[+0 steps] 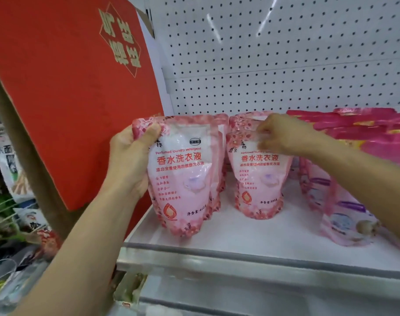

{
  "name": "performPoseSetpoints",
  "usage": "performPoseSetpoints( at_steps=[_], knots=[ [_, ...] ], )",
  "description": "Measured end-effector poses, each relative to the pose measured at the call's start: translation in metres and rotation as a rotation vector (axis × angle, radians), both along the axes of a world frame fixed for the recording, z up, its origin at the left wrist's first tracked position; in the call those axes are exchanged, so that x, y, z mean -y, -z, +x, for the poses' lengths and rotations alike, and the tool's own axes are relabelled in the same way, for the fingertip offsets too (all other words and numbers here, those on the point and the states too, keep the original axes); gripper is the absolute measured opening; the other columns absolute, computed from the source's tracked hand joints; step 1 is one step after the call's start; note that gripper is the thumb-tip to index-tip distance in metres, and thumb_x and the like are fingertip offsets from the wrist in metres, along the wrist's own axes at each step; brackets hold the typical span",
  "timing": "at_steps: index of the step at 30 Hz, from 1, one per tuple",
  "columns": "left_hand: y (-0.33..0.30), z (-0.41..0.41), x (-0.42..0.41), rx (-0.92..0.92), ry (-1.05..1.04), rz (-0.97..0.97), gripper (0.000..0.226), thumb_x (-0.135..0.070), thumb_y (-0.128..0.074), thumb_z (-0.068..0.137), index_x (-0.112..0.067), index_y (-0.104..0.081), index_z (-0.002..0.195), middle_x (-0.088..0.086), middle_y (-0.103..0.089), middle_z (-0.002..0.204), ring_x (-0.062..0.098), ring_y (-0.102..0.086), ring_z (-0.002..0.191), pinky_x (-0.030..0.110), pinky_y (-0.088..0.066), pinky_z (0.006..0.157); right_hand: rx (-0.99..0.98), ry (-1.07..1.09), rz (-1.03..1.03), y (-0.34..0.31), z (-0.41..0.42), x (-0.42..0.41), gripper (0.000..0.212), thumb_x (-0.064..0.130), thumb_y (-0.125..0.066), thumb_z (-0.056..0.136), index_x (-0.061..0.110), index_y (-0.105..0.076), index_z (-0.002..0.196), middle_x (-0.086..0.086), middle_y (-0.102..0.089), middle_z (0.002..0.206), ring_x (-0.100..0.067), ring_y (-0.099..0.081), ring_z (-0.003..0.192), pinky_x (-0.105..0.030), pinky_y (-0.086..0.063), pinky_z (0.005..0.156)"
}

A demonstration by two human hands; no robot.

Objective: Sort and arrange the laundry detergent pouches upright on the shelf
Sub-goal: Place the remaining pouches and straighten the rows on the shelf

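Left hand (131, 156) grips the left pink pouch (183, 174) by its side, upright on the white shelf (240, 238) — right hand (283, 135) pinches the neighbouring pouch (258, 179) at its top.

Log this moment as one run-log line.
left hand: grips left pouch top | right hand: pinches middle pouch top | both pouches upright on shelf | stage: arranging

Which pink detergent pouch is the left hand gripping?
The leftmost front pouch, beside the red sign; the left hand grips its upper left corner.
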State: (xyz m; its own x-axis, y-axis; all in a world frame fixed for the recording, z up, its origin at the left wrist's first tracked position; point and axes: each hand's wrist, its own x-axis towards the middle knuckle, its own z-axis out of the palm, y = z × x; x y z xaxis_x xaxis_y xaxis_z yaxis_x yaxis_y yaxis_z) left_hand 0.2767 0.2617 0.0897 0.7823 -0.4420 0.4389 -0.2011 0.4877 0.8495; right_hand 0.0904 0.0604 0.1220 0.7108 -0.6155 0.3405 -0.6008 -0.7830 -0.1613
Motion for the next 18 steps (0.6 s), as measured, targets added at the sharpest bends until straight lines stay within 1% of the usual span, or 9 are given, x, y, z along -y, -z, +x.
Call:
performPoseSetpoints(
  at_steps=[2,3,4,7,9,11,14,16,18],
  knots=[
    [0.01,0.006,0.007,0.016,0.012,0.035,0.011,-0.007,-0.064,0.091,-0.01,-0.074,0.094,0.012,-0.077,0.093,0.028,-0.074,0.087,0.038,-0.06,0.072,0.034,0.028,-0.072,0.004,0.002,-0.008,0.019,0.016,-0.06,0.084,0.017,-0.054,0.066,0.003,-0.052,0.066,-0.024,-0.054,0.067,-0.03,-0.038,0.061],
    [0.017,0.009,0.011,0.021,0.018,0.058,0.011,-0.009,-0.064,0.091,-0.008,-0.073,0.097,0.013,-0.076,0.095,0.029,-0.074,0.089,0.04,-0.06,0.074,0.06,0.043,-0.106,0.006,0.002,-0.013,0.01,0.018,-0.057,0.086,0.016,-0.06,0.077,0.001,-0.058,0.075,-0.028,-0.057,0.075,-0.03,-0.038,0.062],
    [0.025,0.011,0.013,0.019,0.021,0.087,0.011,-0.011,-0.064,0.092,-0.009,-0.072,0.099,0.012,-0.076,0.095,0.029,-0.074,0.089,0.04,-0.06,0.076,0.084,0.053,-0.129,0.008,0.002,-0.017,0.01,0.019,-0.057,0.087,0.017,-0.065,0.092,-0.002,-0.064,0.088,-0.03,-0.06,0.084,-0.032,-0.041,0.064],
    [0.041,0.016,0.014,0.0,-0.002,0.119,0.006,-0.017,-0.065,0.093,-0.017,-0.071,0.092,0.003,-0.077,0.09,0.02,-0.075,0.086,0.038,-0.059,0.076,0.09,0.068,-0.163,0.015,0.0,-0.023,0.039,0.024,-0.062,0.086,0.019,-0.059,0.125,-0.008,-0.066,0.116,-0.031,-0.061,0.102,-0.039,-0.051,0.079],
    [0.044,0.018,0.012,0.046,-0.039,0.108,0.006,-0.019,-0.066,0.092,-0.017,-0.07,0.095,0.003,-0.077,0.094,0.02,-0.074,0.09,0.042,-0.06,0.082,0.109,0.07,-0.234,0.021,0.0,-0.026,0.054,0.025,-0.066,0.085,0.016,-0.05,0.136,-0.012,-0.06,0.127,-0.033,-0.054,0.113,-0.043,-0.046,0.091],
    [0.05,0.017,0.008,0.145,-0.085,0.121,0.024,-0.026,-0.07,0.087,-0.022,-0.064,0.11,0.003,-0.073,0.109,0.02,-0.07,0.102,0.048,-0.055,0.093,0.214,0.056,-0.327,0.031,-0.001,-0.033,0.066,0.024,-0.071,0.082,0.013,-0.043,0.141,-0.015,-0.05,0.137,-0.035,-0.043,0.125,-0.045,-0.036,0.103],
    [0.075,0.013,-0.006,0.206,-0.016,0.161,0.072,-0.033,-0.081,0.073,-0.042,-0.039,0.131,-0.009,-0.057,0.135,0.007,-0.058,0.121,0.037,-0.049,0.101,0.509,0.008,-0.328,0.064,-0.008,-0.052,0.078,0.02,-0.076,0.078,0.01,-0.037,0.144,-0.016,-0.038,0.145,-0.034,-0.033,0.134,-0.045,-0.028,0.112],
    [0.103,0.008,-0.013,0.193,0.085,0.225,0.098,-0.025,-0.089,0.065,-0.046,-0.028,0.139,-0.016,-0.057,0.133,-0.002,-0.06,0.116,0.022,-0.054,0.089,0.657,0.044,-0.138,0.097,-0.011,-0.065,0.088,0.021,-0.077,0.078,0.013,-0.025,0.149,-0.012,-0.027,0.151,-0.028,-0.023,0.14,-0.043,-0.022,0.117],
    [0.128,0.001,-0.014,0.2,0.119,0.345,0.111,-0.014,-0.092,0.058,-0.037,-0.023,0.142,-0.016,-0.057,0.128,-0.004,-0.059,0.11,0.008,-0.052,0.076,0.724,0.131,0.112,0.128,-0.009,-0.074,0.101,0.025,-0.079,0.078,0.018,-0.011,0.153,-0.007,-0.016,0.157,-0.022,-0.016,0.144,-0.04,-0.016,0.117]
  ],
)
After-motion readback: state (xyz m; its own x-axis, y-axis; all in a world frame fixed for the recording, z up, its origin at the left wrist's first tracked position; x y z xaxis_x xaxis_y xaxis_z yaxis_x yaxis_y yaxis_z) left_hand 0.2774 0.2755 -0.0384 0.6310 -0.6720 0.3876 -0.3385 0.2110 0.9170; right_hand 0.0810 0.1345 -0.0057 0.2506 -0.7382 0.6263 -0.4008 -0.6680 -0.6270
